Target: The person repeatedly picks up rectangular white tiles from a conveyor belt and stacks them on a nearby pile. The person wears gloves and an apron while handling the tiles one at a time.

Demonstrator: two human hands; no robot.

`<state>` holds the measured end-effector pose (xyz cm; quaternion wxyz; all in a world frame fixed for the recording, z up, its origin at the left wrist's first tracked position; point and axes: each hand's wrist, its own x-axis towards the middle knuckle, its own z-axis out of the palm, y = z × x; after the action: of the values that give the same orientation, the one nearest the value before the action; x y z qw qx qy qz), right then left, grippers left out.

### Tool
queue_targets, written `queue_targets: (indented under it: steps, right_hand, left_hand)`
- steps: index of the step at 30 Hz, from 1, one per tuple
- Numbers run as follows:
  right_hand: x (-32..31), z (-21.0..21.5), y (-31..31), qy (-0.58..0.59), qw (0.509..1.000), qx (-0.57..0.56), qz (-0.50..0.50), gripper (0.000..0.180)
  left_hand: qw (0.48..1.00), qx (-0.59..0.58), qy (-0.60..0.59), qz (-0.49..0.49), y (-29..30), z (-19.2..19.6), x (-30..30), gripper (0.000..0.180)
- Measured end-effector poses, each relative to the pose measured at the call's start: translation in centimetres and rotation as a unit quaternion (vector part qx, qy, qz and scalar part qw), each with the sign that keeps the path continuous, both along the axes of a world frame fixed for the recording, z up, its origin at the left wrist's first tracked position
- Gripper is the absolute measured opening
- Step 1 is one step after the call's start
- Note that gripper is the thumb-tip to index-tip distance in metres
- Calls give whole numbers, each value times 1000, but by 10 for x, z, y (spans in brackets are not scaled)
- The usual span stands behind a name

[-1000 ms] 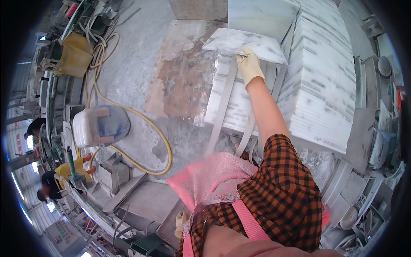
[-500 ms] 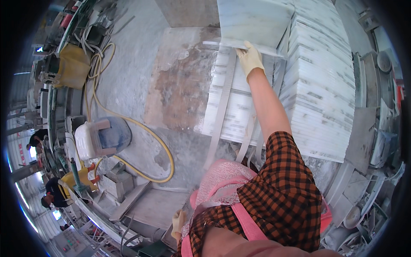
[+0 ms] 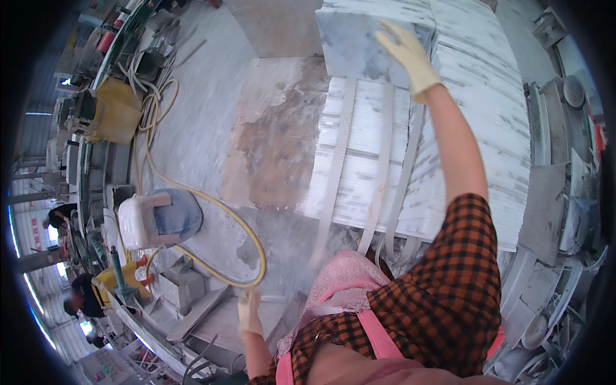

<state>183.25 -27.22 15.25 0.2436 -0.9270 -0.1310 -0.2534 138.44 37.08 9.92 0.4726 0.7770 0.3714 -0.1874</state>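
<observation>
A yellow hose (image 3: 192,192) is snaking across the dusty concrete floor (image 3: 212,122) at left. A white and blue container (image 3: 157,219) is sitting beside it. Far left, a yellow bin (image 3: 115,115) is standing by the machines. Long pale stone strips (image 3: 333,186) are leaning over stacked marble sheets (image 3: 487,128) at right.

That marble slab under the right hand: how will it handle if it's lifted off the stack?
The slab looks like solid stone, so probably heavy and fully stiff. The gloved right hand lies flat on its pale, dusty face, so grip may be slippery. It is thin and rests on the marble stack, so its edges may chip if knocked.
</observation>
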Motion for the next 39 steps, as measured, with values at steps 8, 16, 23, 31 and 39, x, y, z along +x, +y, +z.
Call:
queue_targets:
  steps: [8,16,23,31,39]
  right_hand:
    - [-115,9,-132,71,944,-213,-242,47]
    - [-112,4,-135,88,950,-176,-243,51]
    - [-109,12,-131,101,948,-192,-235,50]
    - [-105,21,-123,152,936,-204,-242,52]
    - [-110,7,-132,126,943,-175,-255,53]
  left_hand:
    - [960,-129,-139,-205,-170,-24,337,44]
    - [925,-7,-221,-310,-344,-127,575,54]
    - [932,-133,-251,-224,-440,-121,624,58]
    - [906,-174,-280,-266,-444,-157,652,38]
    - [746,363,-201,-521,-467,-171,607,44]
